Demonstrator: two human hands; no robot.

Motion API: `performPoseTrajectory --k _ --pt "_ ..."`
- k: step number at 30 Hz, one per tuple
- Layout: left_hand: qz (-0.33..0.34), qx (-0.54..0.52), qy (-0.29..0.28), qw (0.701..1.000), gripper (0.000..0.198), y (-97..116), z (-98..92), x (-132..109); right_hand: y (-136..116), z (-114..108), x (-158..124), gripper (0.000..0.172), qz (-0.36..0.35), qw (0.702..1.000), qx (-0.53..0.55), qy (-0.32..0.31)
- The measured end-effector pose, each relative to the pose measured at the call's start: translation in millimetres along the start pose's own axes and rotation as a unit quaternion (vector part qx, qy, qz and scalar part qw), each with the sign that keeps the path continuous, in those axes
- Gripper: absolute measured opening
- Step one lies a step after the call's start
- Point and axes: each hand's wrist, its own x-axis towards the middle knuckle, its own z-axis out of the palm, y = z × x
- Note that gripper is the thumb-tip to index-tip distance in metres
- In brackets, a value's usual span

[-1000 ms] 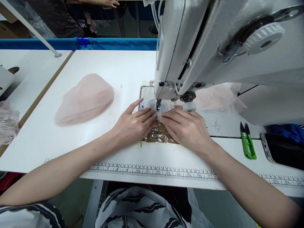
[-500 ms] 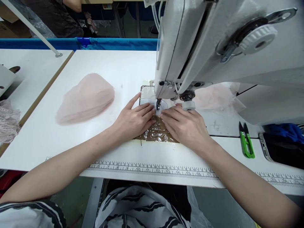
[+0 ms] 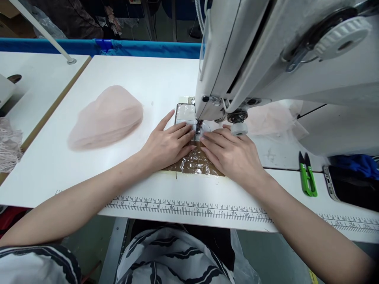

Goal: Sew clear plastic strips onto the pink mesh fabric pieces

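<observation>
My left hand (image 3: 170,142) lies flat left of the presser foot (image 3: 199,127), fingers stretched and the index finger spread away. On the other side, my right hand (image 3: 233,152) rests with extended fingers pressed down, its fingertips close to the foot. Both hands are over the sewing machine's (image 3: 233,59) bed, where brown, shiny tape (image 3: 197,159) covers the surface in front of the needle. Any cloth beneath the fingers is too thin or hidden to make out. Sheer pale pink fabric (image 3: 272,118) lies behind my right hand, under the machine arm.
A pile of sheer pink pieces (image 3: 108,116) lies to the left. Green thread snips (image 3: 308,175) and a phone (image 3: 352,187) lie at right, beside blue cloth (image 3: 357,163). A printed ruler (image 3: 189,209) runs along the front edge. White cords (image 3: 10,146) hang far left; a person (image 3: 74,19) is beyond.
The view has shifted slightly, with the machine head appearing a little further right. Both hands keep nearly the same place beside the presser foot.
</observation>
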Motion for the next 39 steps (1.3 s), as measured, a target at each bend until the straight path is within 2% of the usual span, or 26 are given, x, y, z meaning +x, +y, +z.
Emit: performPoseTrajectory --k 14,21,25,27,29,30,31,32,34,35,36,37,39 --pt "-0.036 0.006 -0.009 0.999 0.043 -7 7.4 0 2 1 5 0.026 0.027 0.999 -0.018 -0.026" --pt "-0.038 0.013 -0.011 0.999 0.042 -5 3.2 0 3 2 4 0.027 0.039 0.999 -0.018 -0.02" --pt "-0.026 0.019 0.006 0.999 0.036 -4 -1.6 -1 6 4 4 0.03 0.047 0.998 -0.018 -0.022" --pt "-0.011 0.018 0.02 1.0 0.031 -2 -3.8 -2 6 3 4 0.031 0.075 0.997 0.004 -0.024" --pt "0.017 0.004 0.034 0.999 0.029 0 -5.3 -3 6 -4 4 0.03 0.128 0.987 0.096 -0.017" --pt "0.036 -0.013 0.039 0.999 0.029 1 -6.0 -3 7 -8 5 0.027 0.161 0.97 0.181 -0.022" --pt "0.051 -0.041 0.041 0.997 0.03 2 -6.8 -4 7 -14 6 0.022 0.192 0.938 0.286 -0.036" --pt "0.062 -0.08 0.042 0.994 0.03 3 -7.9 -3 9 -19 7 0.015 0.216 0.89 0.397 -0.06" --pt "0.065 -0.196 0.039 0.978 0.021 4 -12.1 -3 13 -29 8 0.01 0.242 0.766 0.583 -0.119" --pt "0.054 -0.268 0.032 0.961 0.014 4 -15.4 -3 15 -32 8 0.014 0.248 0.713 0.641 -0.14" --pt "0.032 -0.342 0.017 0.939 0.009 4 -19.4 -3 17 -33 8 0.017 0.253 0.673 0.678 -0.153" --pt "0.001 -0.411 -0.005 0.912 0.006 4 -24.2 -3 19 -33 8 0.021 0.261 0.647 0.698 -0.162" --pt "-0.081 -0.518 -0.06 0.85 0.011 3 -35.2 -4 20 -29 8 0.029 0.279 0.623 0.709 -0.178"
